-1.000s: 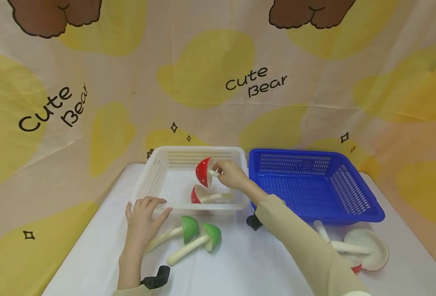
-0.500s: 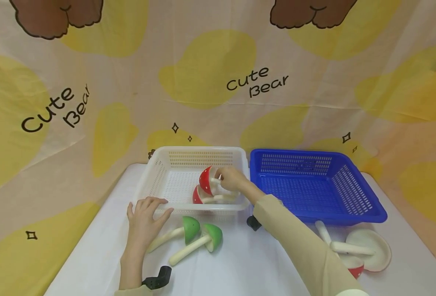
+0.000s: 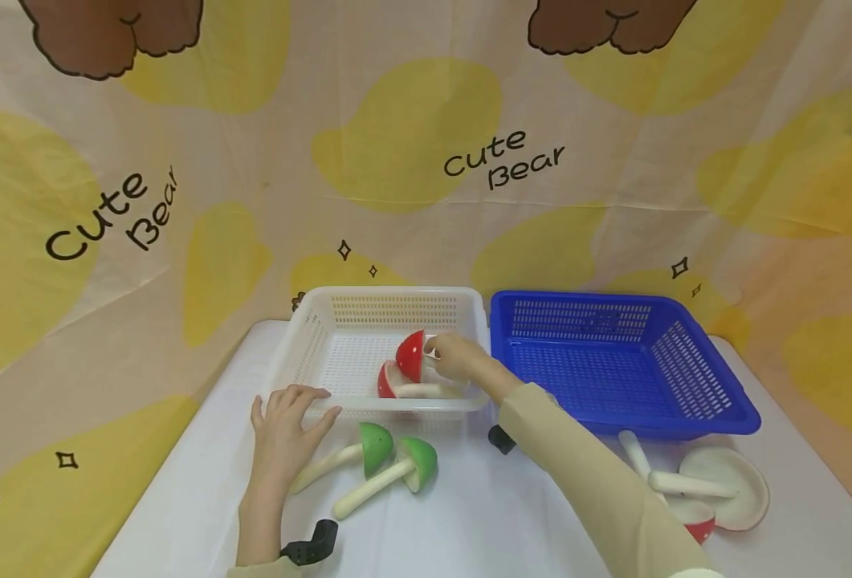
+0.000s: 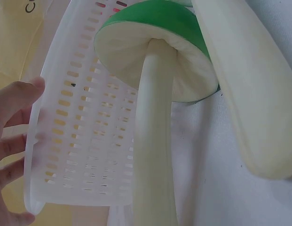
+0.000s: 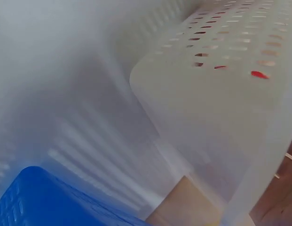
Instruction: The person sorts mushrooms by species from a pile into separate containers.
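My right hand (image 3: 458, 357) pinches a red toy mushroom (image 3: 411, 356) with white dots near its stem, low inside the white basket (image 3: 375, 404); the fingers hide most of that stem. Its cap overlaps a second red mushroom (image 3: 426, 391) lying in the same basket. My left hand (image 3: 284, 429) holds the basket's front rim, thumb outside and fingers over the edge, as the left wrist view also shows. Close by that hand, two green-capped toy mushrooms (image 3: 377, 448) (image 4: 155, 127) with pale stems lie on the table in front of the basket.
A blue basket (image 3: 624, 425) stands just right of the white one. At the table's right front lie several mushrooms, one with a wide pale cap (image 3: 747, 498) and one with a red cap (image 3: 700, 526). A patterned cloth (image 3: 411, 136) hangs behind.
My right hand has lowered the red mushroom, bringing it down and slightly right over the other red one. The left hand stays on the basket's rim.
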A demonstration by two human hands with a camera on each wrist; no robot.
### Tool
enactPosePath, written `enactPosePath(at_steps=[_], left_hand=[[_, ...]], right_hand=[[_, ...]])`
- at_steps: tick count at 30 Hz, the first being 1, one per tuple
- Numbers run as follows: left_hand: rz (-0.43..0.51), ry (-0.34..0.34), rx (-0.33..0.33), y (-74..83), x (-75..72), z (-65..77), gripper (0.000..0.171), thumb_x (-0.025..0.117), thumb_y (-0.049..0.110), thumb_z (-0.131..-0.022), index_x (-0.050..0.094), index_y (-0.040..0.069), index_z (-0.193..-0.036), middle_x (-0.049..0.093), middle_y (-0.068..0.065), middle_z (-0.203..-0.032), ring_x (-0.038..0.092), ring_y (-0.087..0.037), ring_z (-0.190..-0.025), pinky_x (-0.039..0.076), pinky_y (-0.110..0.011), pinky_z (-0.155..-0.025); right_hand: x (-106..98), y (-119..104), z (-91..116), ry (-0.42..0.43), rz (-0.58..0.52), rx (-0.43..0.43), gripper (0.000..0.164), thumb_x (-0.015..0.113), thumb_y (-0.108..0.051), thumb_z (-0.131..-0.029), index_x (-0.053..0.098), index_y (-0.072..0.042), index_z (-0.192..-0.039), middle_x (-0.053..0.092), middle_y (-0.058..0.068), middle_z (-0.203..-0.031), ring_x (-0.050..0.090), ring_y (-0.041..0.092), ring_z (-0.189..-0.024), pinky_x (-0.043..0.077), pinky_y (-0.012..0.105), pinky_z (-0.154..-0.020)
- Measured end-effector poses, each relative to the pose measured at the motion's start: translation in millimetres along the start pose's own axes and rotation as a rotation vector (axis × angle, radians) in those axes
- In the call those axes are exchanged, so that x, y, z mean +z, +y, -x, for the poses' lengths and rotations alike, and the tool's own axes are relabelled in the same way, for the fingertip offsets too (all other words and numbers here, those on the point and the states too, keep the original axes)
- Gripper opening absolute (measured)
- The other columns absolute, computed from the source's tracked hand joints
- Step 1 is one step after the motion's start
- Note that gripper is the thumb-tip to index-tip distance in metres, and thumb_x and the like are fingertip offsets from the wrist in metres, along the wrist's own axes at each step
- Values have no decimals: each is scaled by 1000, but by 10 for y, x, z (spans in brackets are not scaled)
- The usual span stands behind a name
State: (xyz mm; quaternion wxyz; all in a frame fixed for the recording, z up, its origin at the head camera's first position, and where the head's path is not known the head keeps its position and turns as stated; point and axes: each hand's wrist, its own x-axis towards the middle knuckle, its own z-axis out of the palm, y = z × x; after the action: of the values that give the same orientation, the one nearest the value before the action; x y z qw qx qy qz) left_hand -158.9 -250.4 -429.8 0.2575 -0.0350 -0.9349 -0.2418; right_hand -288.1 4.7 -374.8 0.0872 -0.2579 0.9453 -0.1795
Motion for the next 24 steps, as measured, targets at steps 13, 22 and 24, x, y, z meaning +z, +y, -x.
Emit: enactPosePath(at_steps=[13, 22, 24], left_hand=[[-3, -28, -15, 37, 7, -6, 27, 74, 30, -83, 69, 14, -104, 66, -9, -110, 51, -34, -112, 12, -73, -107], [-6, -11, 0, 28, -8, -7, 27, 75, 29, -82, 69, 13, -103, 67, -9, -108, 51, -35, -109, 14, -74, -105], [-8, -9, 3, 22, -10, -6, 27, 75, 29, -82, 68, 13, -103, 66, -9, -107, 51, -35, -110, 14, -74, -105]], right_hand=[[-224, 87, 255, 106, -18, -10, 37, 53, 3, -84, 65, -7, -118, 68, 14, -116, 64, 27, -108, 54, 42, -88], [-320, 194, 516, 220, -30, -56, 28, 55, 0, -86, 69, -7, -109, 71, 10, -103, 66, 22, -92, 55, 35, -74], [-339, 203, 582, 241, -23, -71, 25, 56, -1, -87, 70, -7, -107, 71, 9, -100, 66, 22, -90, 55, 35, -75]])
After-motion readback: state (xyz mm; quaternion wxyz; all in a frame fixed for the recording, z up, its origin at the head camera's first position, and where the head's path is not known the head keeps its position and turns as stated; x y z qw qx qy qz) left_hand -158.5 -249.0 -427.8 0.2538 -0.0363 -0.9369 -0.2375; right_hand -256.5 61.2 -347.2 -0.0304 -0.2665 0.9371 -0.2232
